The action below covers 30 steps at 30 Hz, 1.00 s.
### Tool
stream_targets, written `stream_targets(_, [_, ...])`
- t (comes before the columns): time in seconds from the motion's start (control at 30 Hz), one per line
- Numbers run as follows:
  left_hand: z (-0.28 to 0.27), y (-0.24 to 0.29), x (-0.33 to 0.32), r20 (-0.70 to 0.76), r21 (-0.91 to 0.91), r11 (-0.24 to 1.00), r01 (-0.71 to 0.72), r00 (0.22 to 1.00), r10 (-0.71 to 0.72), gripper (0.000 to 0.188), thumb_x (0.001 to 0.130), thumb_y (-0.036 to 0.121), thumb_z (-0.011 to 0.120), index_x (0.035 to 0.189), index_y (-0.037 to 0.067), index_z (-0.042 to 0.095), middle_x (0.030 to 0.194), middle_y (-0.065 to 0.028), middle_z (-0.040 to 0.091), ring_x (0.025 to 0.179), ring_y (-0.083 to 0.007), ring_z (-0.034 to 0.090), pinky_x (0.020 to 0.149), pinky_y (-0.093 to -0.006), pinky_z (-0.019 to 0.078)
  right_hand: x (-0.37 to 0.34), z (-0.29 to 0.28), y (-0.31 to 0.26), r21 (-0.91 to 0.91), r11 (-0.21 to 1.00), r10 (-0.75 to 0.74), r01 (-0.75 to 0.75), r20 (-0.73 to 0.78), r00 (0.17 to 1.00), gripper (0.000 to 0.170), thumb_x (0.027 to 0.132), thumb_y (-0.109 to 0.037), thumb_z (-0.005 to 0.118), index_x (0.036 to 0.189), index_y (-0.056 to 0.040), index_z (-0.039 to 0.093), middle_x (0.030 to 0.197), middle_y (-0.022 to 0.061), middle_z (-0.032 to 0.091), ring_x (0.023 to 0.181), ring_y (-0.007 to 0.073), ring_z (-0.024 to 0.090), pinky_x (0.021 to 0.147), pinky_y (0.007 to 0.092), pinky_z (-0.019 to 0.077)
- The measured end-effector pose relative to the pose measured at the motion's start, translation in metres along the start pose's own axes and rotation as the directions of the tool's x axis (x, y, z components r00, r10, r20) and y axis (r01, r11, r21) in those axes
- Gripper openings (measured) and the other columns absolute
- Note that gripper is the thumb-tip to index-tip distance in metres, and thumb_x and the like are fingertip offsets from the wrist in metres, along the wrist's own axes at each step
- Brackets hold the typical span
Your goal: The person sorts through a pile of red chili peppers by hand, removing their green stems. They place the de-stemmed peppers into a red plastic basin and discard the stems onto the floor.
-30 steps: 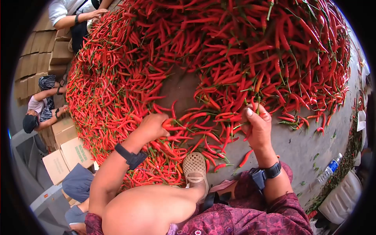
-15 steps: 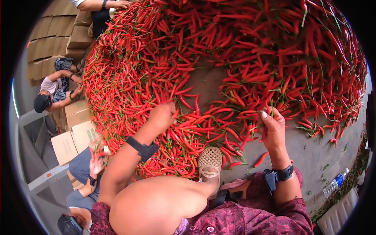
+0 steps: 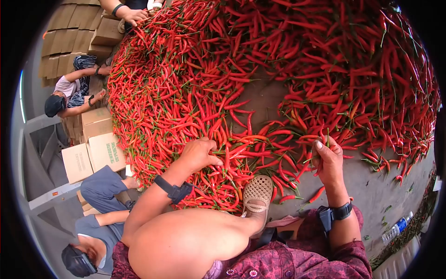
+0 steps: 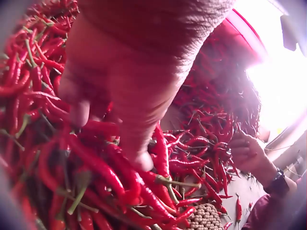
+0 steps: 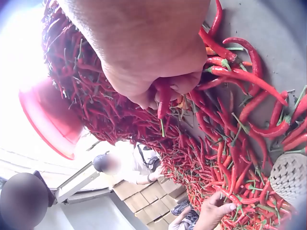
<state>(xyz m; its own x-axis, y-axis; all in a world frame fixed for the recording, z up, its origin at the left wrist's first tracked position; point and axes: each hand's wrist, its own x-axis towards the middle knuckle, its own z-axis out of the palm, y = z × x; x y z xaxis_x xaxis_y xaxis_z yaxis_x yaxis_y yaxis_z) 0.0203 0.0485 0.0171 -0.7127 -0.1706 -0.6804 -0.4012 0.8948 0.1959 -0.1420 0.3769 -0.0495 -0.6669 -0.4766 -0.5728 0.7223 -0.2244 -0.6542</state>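
My left hand point(image 3: 200, 153) reaches down into the near part of a heap of red chili peppers point(image 3: 186, 93). Its thumb and forefinger are spread apart over several chilies in the left wrist view, fingertips right at the peppers. To the right, my right hand point(image 3: 331, 160) is raised over the heap's near edge. It pinches one red chili pepper point(image 5: 164, 98) between thumb and fingers, the green stem end sticking out. The palm side of that hand is hidden in the right wrist view.
A foot in a woven tan shoe point(image 3: 258, 190) stands beside the chilies. Loose chilies lie on the grey floor point(image 3: 371, 200), with a water bottle point(image 3: 397, 228) at right. Cardboard boxes point(image 3: 106, 151) and other seated people are at left. A pink basin point(image 5: 50, 120) rises behind the heap.
The head view has shifted slightly. My left hand's thumb and forefinger have parted over the peppers. My right hand stays raised with its pinch. The person at lower left has lowered a hand holding chilies.
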Motion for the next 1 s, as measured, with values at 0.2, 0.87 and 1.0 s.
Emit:
stream_targets(0.2, [0.006, -0.006, 0.005, 0.057, 0.046, 0.994, 0.096, 0.994, -0.098, 0.034, 0.077, 0.038, 0.071, 0.08, 0.005, 0.062, 0.071, -0.0144, 0.063, 0.07, -0.0333, 0.062, 0.063, -0.0439, 0.0475, 0.0, 0.0, -0.001, -0.02, 1.0, 0.018, -0.017, 0.016, 1.0, 0.01, 0.087, -0.013, 0.062, 0.089, -0.0036, 0.062, 0.063, -0.0016, 0.054, 0.045, 0.0037, 0.042, 0.041, 0.0183, 0.034])
stream_targets(0.87, [0.043, 0.0, 0.046, -0.252, -0.379, 0.918, 0.116, 0.942, -0.222, 0.022, 0.074, 0.008, 0.064, 0.095, 0.003, 0.058, 0.072, -0.0195, 0.062, 0.073, -0.0381, 0.063, 0.065, -0.0459, 0.0485, 0.002, 0.005, 0.004, -0.017, 0.999, 0.051, -0.051, 0.046, 0.998, 0.008, 0.088, -0.013, 0.062, 0.089, -0.0046, 0.061, 0.066, -0.0011, 0.054, 0.047, 0.0042, 0.043, 0.042, 0.0178, 0.0345])
stream_targets(1.0, [0.039, 0.01, 0.058, -0.307, -0.208, 0.965, 0.162, 0.926, -0.221, 0.027, 0.073, 0.011, 0.065, 0.096, 0.002, 0.053, 0.074, -0.0208, 0.062, 0.076, -0.0403, 0.062, 0.067, -0.0498, 0.0472, 0.002, 0.005, 0.008, -0.019, 0.997, 0.081, -0.08, 0.053, 0.995, 0.009, 0.088, -0.013, 0.063, 0.091, -0.0046, 0.061, 0.067, -0.0013, 0.055, 0.048, 0.0038, 0.044, 0.042, 0.0176, 0.0345])
